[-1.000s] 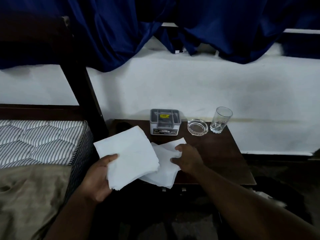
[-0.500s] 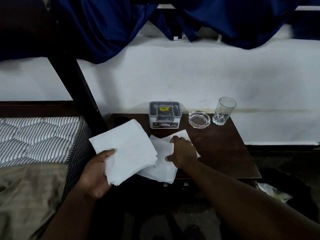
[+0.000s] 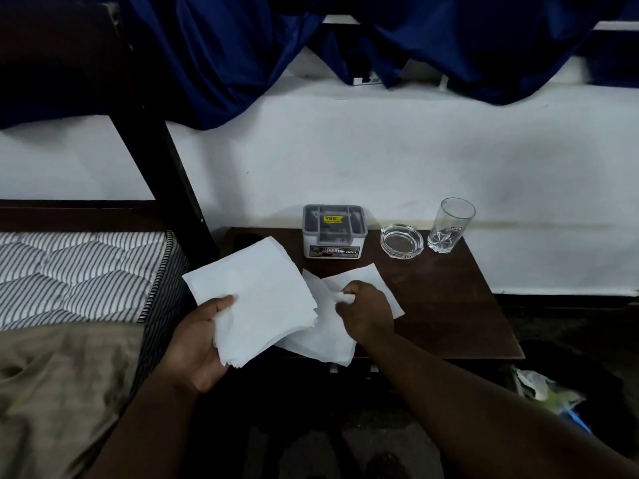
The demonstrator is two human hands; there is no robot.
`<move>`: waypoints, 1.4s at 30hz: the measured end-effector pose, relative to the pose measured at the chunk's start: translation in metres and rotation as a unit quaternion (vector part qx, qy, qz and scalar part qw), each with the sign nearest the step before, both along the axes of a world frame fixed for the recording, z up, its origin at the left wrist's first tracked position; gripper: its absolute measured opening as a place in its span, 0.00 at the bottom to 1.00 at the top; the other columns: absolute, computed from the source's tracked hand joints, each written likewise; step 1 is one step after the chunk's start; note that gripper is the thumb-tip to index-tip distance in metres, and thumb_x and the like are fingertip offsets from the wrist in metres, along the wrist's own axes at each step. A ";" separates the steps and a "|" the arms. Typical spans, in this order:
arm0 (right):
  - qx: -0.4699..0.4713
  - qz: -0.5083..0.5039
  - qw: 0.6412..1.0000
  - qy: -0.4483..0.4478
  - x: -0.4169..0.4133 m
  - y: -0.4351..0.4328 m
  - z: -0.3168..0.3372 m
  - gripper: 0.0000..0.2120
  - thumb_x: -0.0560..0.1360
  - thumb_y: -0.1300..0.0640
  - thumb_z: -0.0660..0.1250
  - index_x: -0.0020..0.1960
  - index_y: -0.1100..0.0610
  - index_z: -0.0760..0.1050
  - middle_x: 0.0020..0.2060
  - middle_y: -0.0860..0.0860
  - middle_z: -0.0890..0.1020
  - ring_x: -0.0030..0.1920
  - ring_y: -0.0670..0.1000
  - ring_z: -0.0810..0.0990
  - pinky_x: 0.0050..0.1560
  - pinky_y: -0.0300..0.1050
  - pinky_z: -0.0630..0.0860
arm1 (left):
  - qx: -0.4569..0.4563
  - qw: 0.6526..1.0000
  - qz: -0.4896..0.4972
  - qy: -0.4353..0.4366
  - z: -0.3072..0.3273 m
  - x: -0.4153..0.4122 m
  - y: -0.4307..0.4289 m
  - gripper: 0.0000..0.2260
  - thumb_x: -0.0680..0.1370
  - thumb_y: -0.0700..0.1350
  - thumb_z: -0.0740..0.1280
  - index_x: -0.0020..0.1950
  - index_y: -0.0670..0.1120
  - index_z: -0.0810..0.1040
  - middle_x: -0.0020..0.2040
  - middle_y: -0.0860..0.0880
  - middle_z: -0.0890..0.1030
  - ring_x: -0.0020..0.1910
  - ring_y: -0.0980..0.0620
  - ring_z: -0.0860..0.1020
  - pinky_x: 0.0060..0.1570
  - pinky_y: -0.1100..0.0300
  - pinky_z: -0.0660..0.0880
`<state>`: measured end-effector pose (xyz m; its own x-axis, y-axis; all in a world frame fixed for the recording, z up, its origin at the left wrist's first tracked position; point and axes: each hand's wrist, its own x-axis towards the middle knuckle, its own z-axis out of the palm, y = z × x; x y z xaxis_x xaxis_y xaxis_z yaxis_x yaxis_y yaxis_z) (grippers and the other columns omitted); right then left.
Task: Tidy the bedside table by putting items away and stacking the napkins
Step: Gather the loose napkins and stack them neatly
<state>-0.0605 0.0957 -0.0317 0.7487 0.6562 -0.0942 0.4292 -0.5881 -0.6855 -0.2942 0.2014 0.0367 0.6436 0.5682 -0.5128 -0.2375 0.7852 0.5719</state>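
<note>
Napkin stack [image 3: 262,299], white and roughly squared, is held in the air just off the front left corner of the tabletop [image 3: 466,305], its far corner overlapping the table's edge from this angle. At far left lies a striped mattress [image 3: 79,271] with a beige sheet [image 3: 62,392] rumpled over its near part, and a dark bedpost [image 3: 155,140] rises beside it. The left hand [image 3: 197,340] grips the stack's near left corner, thumb pressed on top and fingers hidden beneath. Just to the right, loose napkins [image 3: 321,337] lie overlapped on the tabletop's front left part, with 1 hanging a little past the front edge. The right hand [image 3: 366,312] rests on them, thumb and fingers closed in a pinch on a bunched bit of 1 napkin. Behind, near the white wall, a grey plastic box [image 3: 333,233] with a yellow sticker stands upright, then a clear glass ashtray [image 3: 401,240], then an upright drinking glass [image 3: 449,224] just beside it. Blue curtains [image 3: 242,46] hang above. At lower right, crumpled wrapping [image 3: 543,388] lies on the floor.
</note>
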 end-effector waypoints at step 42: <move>0.155 0.205 0.938 0.235 -0.028 0.017 0.150 0.09 0.71 0.69 0.74 0.51 0.61 0.84 0.44 0.56 0.89 0.42 0.53 0.88 0.42 0.46 0.84 | 0.044 0.986 -0.110 -0.118 0.006 0.005 -0.013 0.25 0.82 0.59 0.64 0.72 0.44 0.77 0.72 0.38 0.76 0.71 0.37 0.76 0.65 0.43 0.76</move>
